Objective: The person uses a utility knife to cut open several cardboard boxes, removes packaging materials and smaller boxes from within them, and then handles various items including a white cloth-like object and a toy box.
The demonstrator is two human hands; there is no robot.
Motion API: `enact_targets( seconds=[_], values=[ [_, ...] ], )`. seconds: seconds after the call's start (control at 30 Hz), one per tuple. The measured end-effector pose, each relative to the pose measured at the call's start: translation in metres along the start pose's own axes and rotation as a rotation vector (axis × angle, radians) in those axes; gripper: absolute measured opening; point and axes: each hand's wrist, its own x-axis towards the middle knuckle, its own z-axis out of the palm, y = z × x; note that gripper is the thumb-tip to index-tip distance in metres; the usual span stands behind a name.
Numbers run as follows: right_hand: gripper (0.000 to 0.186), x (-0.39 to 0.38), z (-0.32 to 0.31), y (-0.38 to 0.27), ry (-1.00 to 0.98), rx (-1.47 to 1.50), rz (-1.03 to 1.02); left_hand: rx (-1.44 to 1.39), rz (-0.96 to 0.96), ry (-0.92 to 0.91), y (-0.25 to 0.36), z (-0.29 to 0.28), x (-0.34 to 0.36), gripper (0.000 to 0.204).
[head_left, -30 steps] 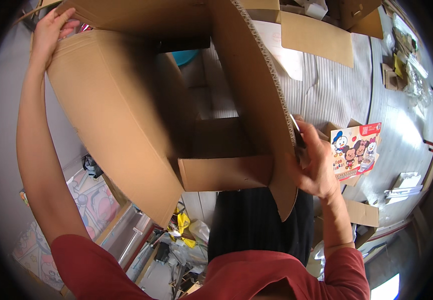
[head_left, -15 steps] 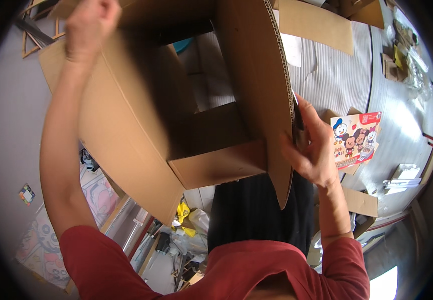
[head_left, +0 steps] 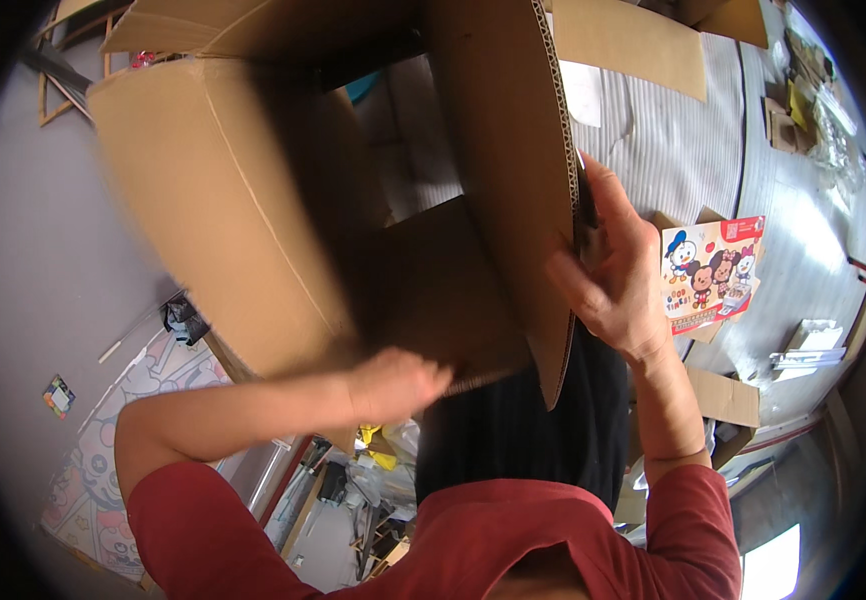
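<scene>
A large brown cardboard box (head_left: 503, 130) is held up in front of me with its mouth facing me and its flaps spread. Through a gap at its far end, the floor covering shows. My right hand (head_left: 623, 285) is closed round the edge of the right flap, thumb on the inner side. Something dark with a pale edge sits between its fingers and the flap, too hidden to name. At the box's near edge is my left hand (head_left: 403, 385), beside the near flap. Motion smears its fingers. The wide left flap (head_left: 183, 190) slants outward.
To the right lies a red-and-cream printed package (head_left: 711, 275) with cartoon figures, above an open carton (head_left: 725, 396). A grey ribbed sheet (head_left: 683, 150) covers the floor ahead. Yellow and clear plastic (head_left: 378, 450) and tools lie at the lower left, near a patterned pink mat (head_left: 118, 470).
My left hand has swept from the far left corner of the box down to its near edge. The near flap has tipped inward or down. My right hand keeps its hold.
</scene>
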Motion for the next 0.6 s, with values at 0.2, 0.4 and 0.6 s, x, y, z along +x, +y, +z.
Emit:
enact_targets(
  seconds=[0.2,0.4,0.6],
  values=[
    [0.062,0.004,0.014,0.005,0.070,0.097,0.004,-0.133,-0.196,-0.152,0.018,0.011,-0.021,0.085],
    [0.068,-0.023,0.049,-0.002,-0.094,0.086,0.065,-0.481,-0.627,-0.348,-0.050,0.067,-0.052,0.088],
    [0.067,-0.038,0.103,-0.022,0.021,-0.142,-0.140,-1.282,-0.352,1.377,-0.117,-0.009,-0.054,0.077]
  ],
)
